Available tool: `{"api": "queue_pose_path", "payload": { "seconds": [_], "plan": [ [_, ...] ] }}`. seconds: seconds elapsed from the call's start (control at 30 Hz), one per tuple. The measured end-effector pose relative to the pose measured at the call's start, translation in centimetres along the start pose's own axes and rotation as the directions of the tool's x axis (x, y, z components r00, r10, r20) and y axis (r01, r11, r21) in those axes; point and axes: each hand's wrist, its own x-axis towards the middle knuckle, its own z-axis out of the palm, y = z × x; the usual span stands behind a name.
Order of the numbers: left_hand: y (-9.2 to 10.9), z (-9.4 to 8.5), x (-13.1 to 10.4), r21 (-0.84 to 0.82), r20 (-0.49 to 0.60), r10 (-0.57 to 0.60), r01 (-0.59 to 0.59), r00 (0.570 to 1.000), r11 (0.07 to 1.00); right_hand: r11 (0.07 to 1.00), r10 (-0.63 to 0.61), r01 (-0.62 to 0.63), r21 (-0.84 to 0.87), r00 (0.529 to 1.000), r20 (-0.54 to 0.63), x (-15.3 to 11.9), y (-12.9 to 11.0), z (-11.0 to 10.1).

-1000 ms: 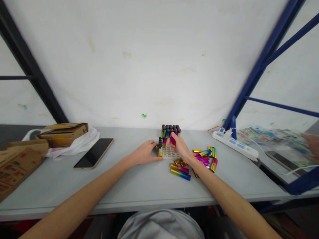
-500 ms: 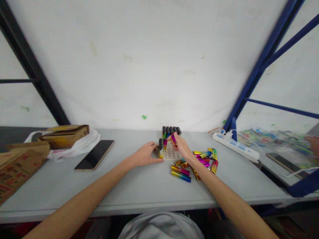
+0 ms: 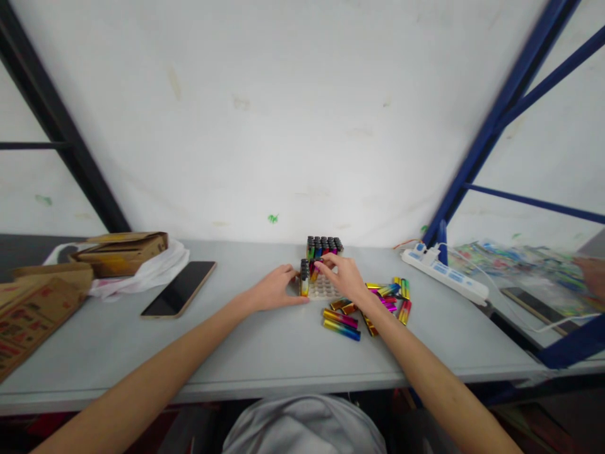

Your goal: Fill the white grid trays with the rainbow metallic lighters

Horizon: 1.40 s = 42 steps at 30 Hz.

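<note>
My left hand [image 3: 274,289] braces the left side of a pale tray of round sockets [image 3: 325,290], thumb along its near edge and fingers at its side. Black-topped lighters [image 3: 305,277] stand upright in a row at the tray's left. My right hand [image 3: 346,275] pinches a shiny magenta-and-gold lighter [image 3: 314,272] over the tray, just right of that row; whether its lower end sits in a socket I cannot tell. Several loose metallic lighters [image 3: 341,329] in rainbow colours lie right of the tray, partly under my right forearm.
Behind the tray stands a block of black-topped lighters [image 3: 324,242]. A phone [image 3: 179,290] lies to the left, near a cardboard box [image 3: 123,253] on a white plastic bag [image 3: 163,268]. A power strip [image 3: 444,274] with cables is at the right, beside a blue metal frame [image 3: 466,170].
My right hand has moved slightly left and down with the magenta lighter, bringing it beside the upright row. The left hand stays at the tray. The view has shifted slightly.
</note>
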Motion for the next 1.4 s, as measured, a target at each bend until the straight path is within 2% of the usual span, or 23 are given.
{"api": "queue_pose_path", "payload": {
  "seconds": [0.2, 0.4, 0.53, 0.63, 0.73, 0.83, 0.97, 1.1, 1.27, 1.4],
  "plan": [
    [0.0, 0.0, -0.1, -0.031, 0.006, -0.018, 0.018, 1.0, 0.999, 1.0, -0.017, 0.015, 0.017, 0.987, 0.158, 0.0, 0.2, -0.5],
    [0.3, -0.3, -0.1, -0.035, 0.005, -0.027, 0.027, 1.0, 0.999, 0.988, -0.127, 0.142, -0.057, 0.969, 0.213, 0.3, 0.4, -0.7],
    [0.2, -0.2, 0.0, -0.018, 0.018, -0.015, 0.015, 1.0, 1.0, 0.967, -0.024, 0.074, -0.244, 0.979, 0.203, 0.3, 0.3, 0.1],
    [0.0, -0.2, 0.0, -0.023, 0.016, -0.01, 0.01, 1.0, 1.0, 0.97, -0.011, 0.08, -0.231, 0.959, 0.284, 0.5, 0.4, 0.0],
    [-0.1, -0.2, 0.0, -0.027, 0.018, -0.015, 0.015, 1.0, 1.0, 0.988, -0.065, 0.099, -0.119, 0.963, 0.261, 0.7, 0.5, -2.1],
    [-0.1, -0.3, 0.1, -0.028, 0.036, -0.012, 0.013, 0.999, 1.0, 0.997, -0.045, 0.056, -0.053, 0.98, 0.194, 0.2, 0.4, -6.1],
    [-0.2, -0.7, 0.1, -0.052, 0.028, -0.018, 0.019, 0.999, 0.998, 0.994, 0.011, 0.02, -0.109, 0.961, 0.278, -2.9, 0.4, -11.4],
    [-0.9, -1.0, 0.0, -0.062, 0.0, -0.044, 0.044, 0.999, 0.997, 0.974, 0.088, -0.019, -0.225, 0.95, 0.301, -8.2, 2.3, -14.5],
    [-1.7, -1.3, -0.2, -0.047, 0.006, -0.029, 0.029, 1.0, 0.998, 0.945, 0.177, -0.095, -0.313, 0.953, 0.245, -13.4, 6.5, -15.2],
    [-1.7, -1.4, -0.3, -0.042, 0.011, -0.024, 0.025, 1.0, 0.999, 0.943, 0.172, -0.107, -0.316, 0.967, 0.188, -14.1, 7.8, -14.1]
  ]
}}
